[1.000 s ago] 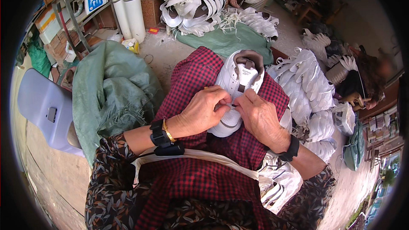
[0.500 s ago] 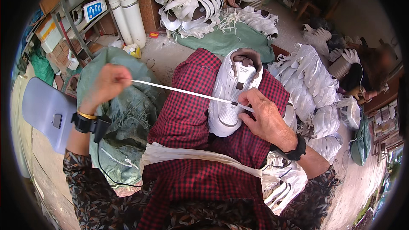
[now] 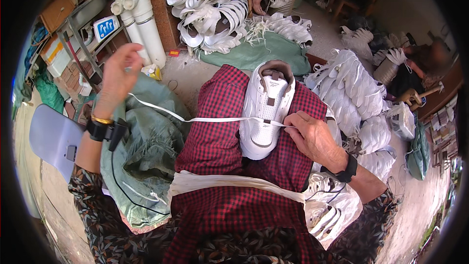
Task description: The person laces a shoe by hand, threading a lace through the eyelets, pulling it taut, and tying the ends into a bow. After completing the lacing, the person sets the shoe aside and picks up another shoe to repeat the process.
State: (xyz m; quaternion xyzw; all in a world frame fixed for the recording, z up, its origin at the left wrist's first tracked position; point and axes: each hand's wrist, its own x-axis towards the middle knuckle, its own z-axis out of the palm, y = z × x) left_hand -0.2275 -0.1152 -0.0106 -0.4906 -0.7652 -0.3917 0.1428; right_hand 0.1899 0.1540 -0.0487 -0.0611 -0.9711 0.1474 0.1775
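A white sneaker (image 3: 257,137) with a grey-brown lining rests on my thighs, on a red-and-black checked apron (image 3: 215,107), its toe toward me. A white shoelace (image 3: 215,119) runs sideways across the front of the shoe. Just right of the shoe, my right hand (image 3: 315,137) pinches the lace between thumb and fingers. My left hand (image 3: 121,71) is raised at the left, fingers curved and apart, slightly blurred. Below its palm the lace's left end hangs loose, sagging in a curve.
A green woven sack (image 3: 151,137) lies beside my left leg, near a grey plastic chair (image 3: 53,132). White shoe uppers are piled ahead (image 3: 215,10) and at my right (image 3: 347,93). Other people sit at the back, one reaching a hand (image 3: 259,6) toward shoes.
My left hand has let go of the lace and risen; the taut lace has gone slack. My right hand still pinches it, slightly lower and farther right.
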